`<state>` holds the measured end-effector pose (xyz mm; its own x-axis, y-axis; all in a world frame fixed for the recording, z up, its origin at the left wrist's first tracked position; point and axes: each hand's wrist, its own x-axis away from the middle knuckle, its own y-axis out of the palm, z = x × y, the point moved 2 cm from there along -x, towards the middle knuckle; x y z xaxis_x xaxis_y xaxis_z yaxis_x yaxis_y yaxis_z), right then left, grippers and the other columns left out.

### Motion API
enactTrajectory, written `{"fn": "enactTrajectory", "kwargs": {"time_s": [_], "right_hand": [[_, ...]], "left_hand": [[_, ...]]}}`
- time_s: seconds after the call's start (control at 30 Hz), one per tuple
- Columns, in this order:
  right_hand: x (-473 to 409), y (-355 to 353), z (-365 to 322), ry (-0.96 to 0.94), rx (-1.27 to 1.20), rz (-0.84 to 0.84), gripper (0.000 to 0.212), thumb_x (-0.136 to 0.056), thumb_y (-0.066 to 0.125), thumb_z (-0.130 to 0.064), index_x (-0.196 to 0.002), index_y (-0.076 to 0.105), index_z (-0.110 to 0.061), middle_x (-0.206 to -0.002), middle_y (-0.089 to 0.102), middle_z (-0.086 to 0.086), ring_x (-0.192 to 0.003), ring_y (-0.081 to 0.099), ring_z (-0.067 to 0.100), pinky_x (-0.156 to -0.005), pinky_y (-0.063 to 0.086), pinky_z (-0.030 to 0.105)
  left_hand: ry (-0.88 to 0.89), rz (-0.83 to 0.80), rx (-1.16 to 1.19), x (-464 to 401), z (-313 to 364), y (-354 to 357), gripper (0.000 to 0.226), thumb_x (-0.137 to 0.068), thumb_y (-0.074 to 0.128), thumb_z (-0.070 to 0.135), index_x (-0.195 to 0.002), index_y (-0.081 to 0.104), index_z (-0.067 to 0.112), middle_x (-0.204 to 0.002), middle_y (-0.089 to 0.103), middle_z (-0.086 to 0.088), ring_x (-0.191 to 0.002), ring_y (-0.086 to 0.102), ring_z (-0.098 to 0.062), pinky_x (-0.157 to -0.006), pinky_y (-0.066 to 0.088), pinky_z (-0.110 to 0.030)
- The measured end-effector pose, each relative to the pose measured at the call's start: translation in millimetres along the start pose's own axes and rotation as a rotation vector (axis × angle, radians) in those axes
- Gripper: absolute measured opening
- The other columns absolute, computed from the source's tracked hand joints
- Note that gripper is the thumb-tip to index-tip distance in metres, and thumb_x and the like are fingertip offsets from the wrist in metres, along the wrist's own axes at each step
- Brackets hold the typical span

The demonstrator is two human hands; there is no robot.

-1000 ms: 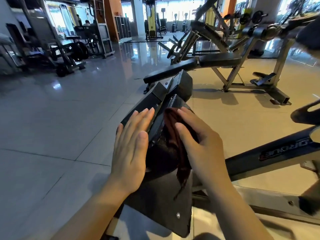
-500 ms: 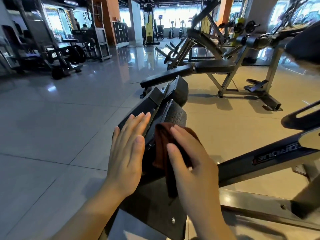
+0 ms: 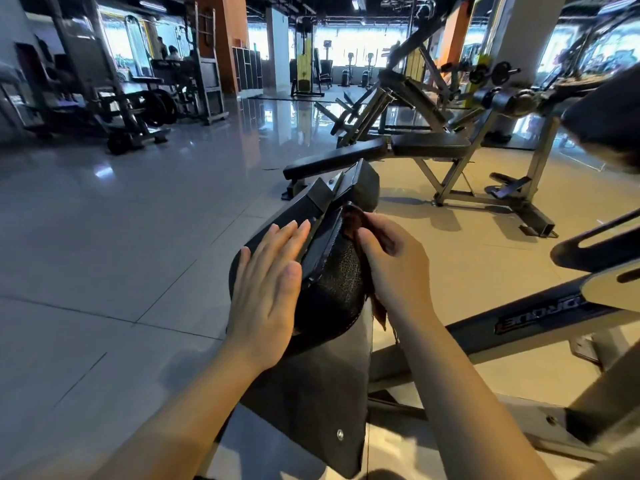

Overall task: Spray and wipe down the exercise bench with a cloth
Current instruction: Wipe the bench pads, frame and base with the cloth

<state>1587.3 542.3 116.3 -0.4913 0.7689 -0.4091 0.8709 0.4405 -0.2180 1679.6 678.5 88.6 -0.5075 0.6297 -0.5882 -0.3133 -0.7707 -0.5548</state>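
Black padded bench [image 3: 332,282] at frame centre. Dark red cloth [image 3: 356,220], on its 3 o'clock side, is pinched by the right hand [image 3: 394,261] against the pad. Left hand [image 3: 266,289], fingers straight, rests flat at 9 o'clock. Another bench [image 3: 381,150] stands at 12 o'clock.

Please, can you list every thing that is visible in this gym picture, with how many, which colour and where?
padded bench part: one, black, cracked surface, centre, under both hands
cloth: one, dark reddish brown, on the pad's right side, under the right hand
flat bench: one, black pads on a grey frame, behind the pad
machine frame bar: one, dark with lettering, at right
weight machines: several, dark, far left
floor tiles: many, grey, glossy
left hand: one, flat on the pad's left side
right hand: one, fingers curled on the cloth
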Motion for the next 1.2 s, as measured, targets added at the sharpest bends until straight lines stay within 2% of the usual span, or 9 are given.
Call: {"fn": "enactTrajectory", "kwargs": {"time_s": [0.23, 0.47, 0.6, 0.73, 0.8, 0.9, 1.0, 1.1, 1.2], "right_hand": [[93, -11, -19, -0.17, -0.049, -0.027, 0.028, -0.093, 0.062, -0.032, -0.118, 0.061, -0.045, -0.119, 0.058, -0.035, -0.118, 0.051, -0.01, -0.102, 0.048, 0.033], [28, 0, -9, -0.112, -0.057, -0.016, 0.025, -0.097, 0.057, -0.024, -0.117, 0.062, -0.038, -0.113, 0.061, -0.027, -0.113, 0.054, -0.006, -0.102, 0.047, 0.035], [-34, 4, 5, -0.018, 0.053, -0.021, 0.025, -0.097, 0.056, -0.023, -0.12, 0.066, -0.025, -0.117, 0.066, -0.006, -0.114, 0.057, 0.014, -0.102, 0.045, 0.04], [-20, -1, 7, -0.079, 0.023, -0.025, 0.019, -0.098, 0.054, -0.019, -0.105, 0.064, -0.035, -0.103, 0.063, -0.018, -0.107, 0.057, 0.008, -0.097, 0.048, 0.04], [8, -7, 2, -0.168, -0.033, -0.059, 0.026, -0.099, 0.054, -0.017, -0.101, 0.06, -0.042, -0.102, 0.061, -0.026, -0.105, 0.056, 0.0, -0.094, 0.05, 0.03], [53, -15, -7, -0.361, -0.042, -0.135, 0.024, -0.097, 0.053, -0.018, -0.107, 0.061, -0.038, -0.113, 0.06, -0.022, -0.113, 0.054, 0.002, -0.091, 0.048, 0.017], [78, -16, -20, -0.542, 0.0, -0.151, 0.022, -0.095, 0.051, -0.019, -0.113, 0.062, -0.025, -0.115, 0.062, -0.018, -0.115, 0.055, 0.002, -0.096, 0.045, 0.016], [90, -14, -26, -0.833, 0.274, -0.198, 0.022, -0.096, 0.052, -0.015, -0.115, 0.062, -0.012, -0.122, 0.059, -0.002, -0.115, 0.054, 0.012, -0.099, 0.039, 0.013], [89, -17, -14, -1.207, 0.619, -0.399, 0.027, -0.102, 0.049, -0.021, -0.128, 0.051, -0.013, -0.136, 0.055, 0.012, -0.119, 0.054, 0.024, -0.1, 0.043, 0.028]], "left_hand": [[0.008, -0.016, 0.019, 1, 0, 0, 0.053, -0.092, -0.001, 0.068, -0.139, 0.02, 0.054, -0.152, 0.018, 0.029, -0.144, 0.004, 0.008, -0.118, -0.008, -0.021], [-0.003, -0.017, 0.004, 1, 0, 0, 0.047, -0.095, -0.001, 0.063, -0.138, 0.017, 0.058, -0.148, 0.013, 0.038, -0.144, 0.004, 0.008, -0.118, -0.008, -0.021], [-0.013, -0.015, 0.005, 0, 1, 0, 0.043, -0.095, 0.002, 0.061, -0.135, 0.017, 0.059, -0.146, 0.011, 0.041, -0.143, 0.002, 0.011, -0.116, -0.011, -0.016], [-0.058, -0.026, 0.057, 2, 2, -7, 0.039, -0.094, 0.011, 0.055, -0.133, 0.013, 0.058, -0.152, 0.013, 0.03, -0.143, 0.004, 0.011, -0.12, -0.008, -0.027], [-0.118, 0.021, 0.125, 5, 1, -15, 0.036, -0.097, 0.021, 0.049, -0.133, 0.019, 0.054, -0.153, 0.027, 0.017, -0.141, 0.016, 0.007, -0.122, 0.007, -0.032], [-0.195, 0.103, 0.207, 13, -6, -33, 0.042, -0.098, 0.027, 0.047, -0.139, 0.032, 0.041, -0.142, 0.039, 0.016, -0.125, 0.028, 0.022, -0.103, 0.019, 0.001], [-0.256, 0.129, 0.239, 24, -18, -49, 0.046, -0.096, 0.028, 0.048, -0.136, 0.045, 0.034, -0.138, 0.044, 0.017, -0.123, 0.035, 0.018, -0.096, 0.023, 0.004], [-0.28, 0.081, 0.198, 46, -26, -56, 0.039, -0.102, 0.031, 0.041, -0.135, 0.05, 0.029, -0.135, 0.047, 0.017, -0.118, 0.035, 0.023, -0.091, 0.022, 0.007], [-0.278, 0.012, 0.137, 71, -31, -58, 0.046, -0.1, 0.031, 0.046, -0.137, 0.05, 0.026, -0.136, 0.047, 0.014, -0.122, 0.037, 0.016, -0.095, 0.024, 0.003]]}}
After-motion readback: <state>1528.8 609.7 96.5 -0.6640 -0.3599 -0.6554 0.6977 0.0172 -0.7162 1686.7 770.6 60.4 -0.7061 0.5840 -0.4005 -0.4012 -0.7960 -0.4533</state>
